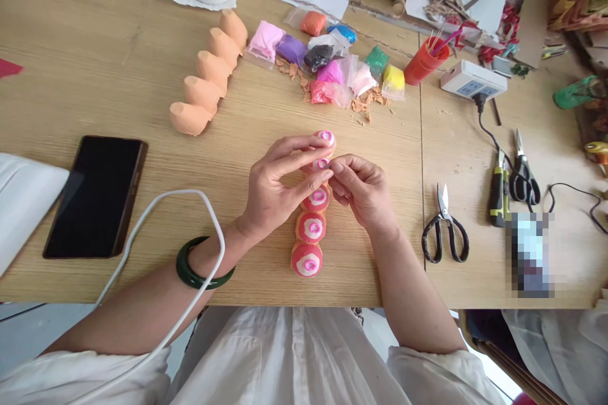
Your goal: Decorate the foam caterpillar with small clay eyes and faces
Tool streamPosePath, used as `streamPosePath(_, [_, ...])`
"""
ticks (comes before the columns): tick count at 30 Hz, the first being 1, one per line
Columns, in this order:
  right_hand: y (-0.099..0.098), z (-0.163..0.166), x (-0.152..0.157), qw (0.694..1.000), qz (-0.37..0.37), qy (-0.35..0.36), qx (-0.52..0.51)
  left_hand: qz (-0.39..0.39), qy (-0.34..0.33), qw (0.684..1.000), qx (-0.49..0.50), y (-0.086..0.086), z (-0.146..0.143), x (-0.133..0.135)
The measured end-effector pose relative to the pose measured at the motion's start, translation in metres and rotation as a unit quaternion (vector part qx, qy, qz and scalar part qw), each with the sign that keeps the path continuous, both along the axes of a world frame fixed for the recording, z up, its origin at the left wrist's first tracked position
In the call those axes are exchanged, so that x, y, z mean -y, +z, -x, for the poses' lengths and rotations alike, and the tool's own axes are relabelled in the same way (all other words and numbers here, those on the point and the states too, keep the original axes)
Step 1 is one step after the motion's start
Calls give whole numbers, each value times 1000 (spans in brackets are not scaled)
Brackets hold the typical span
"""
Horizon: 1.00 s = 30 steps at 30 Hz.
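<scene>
A strip of egg carton cups (311, 228) lies in front of me, painted pinkish red. Each cup bears a white patch with a bright pink ring on top. My left hand (280, 180) reaches over the far part of the strip, thumb and fingers straddling the second cup from the far end and holding it. Close against that same cup, my right hand (358, 186) has thumb and index finger pinched together. Whatever lies between those fingertips is too small or hidden to make out.
An unpainted orange carton strip (202, 92) stands back left. Bags of coloured clay (327, 73) and a red cup (426, 62) lie beyond my hands. Scissors (444, 224) are at right, a phone (95, 196) at left. A white cable (209, 202) crosses my left forearm.
</scene>
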State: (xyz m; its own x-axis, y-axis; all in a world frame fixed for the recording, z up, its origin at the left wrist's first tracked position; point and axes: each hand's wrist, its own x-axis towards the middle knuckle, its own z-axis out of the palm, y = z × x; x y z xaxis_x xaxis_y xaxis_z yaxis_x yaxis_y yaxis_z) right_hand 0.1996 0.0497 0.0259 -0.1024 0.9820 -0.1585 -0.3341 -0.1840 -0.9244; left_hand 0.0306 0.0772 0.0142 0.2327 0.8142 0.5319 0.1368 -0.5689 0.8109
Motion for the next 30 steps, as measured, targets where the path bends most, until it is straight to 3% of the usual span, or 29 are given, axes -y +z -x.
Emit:
streamPosePath(11, [-1, 0, 1, 1000, 12, 8, 19, -15, 28, 999, 18, 0, 0, 0])
streamPosePath(21, [1, 0, 0, 1000, 16, -8, 13, -5, -10, 1000, -18, -2, 1, -1])
streamPosePath(26, [2, 0, 0, 999, 9, 4, 32, -29, 19, 999, -25, 1, 1, -1])
streamPosePath(30, [1, 1, 0, 997, -3, -32, 64, -15, 44, 999, -25, 2, 0, -1])
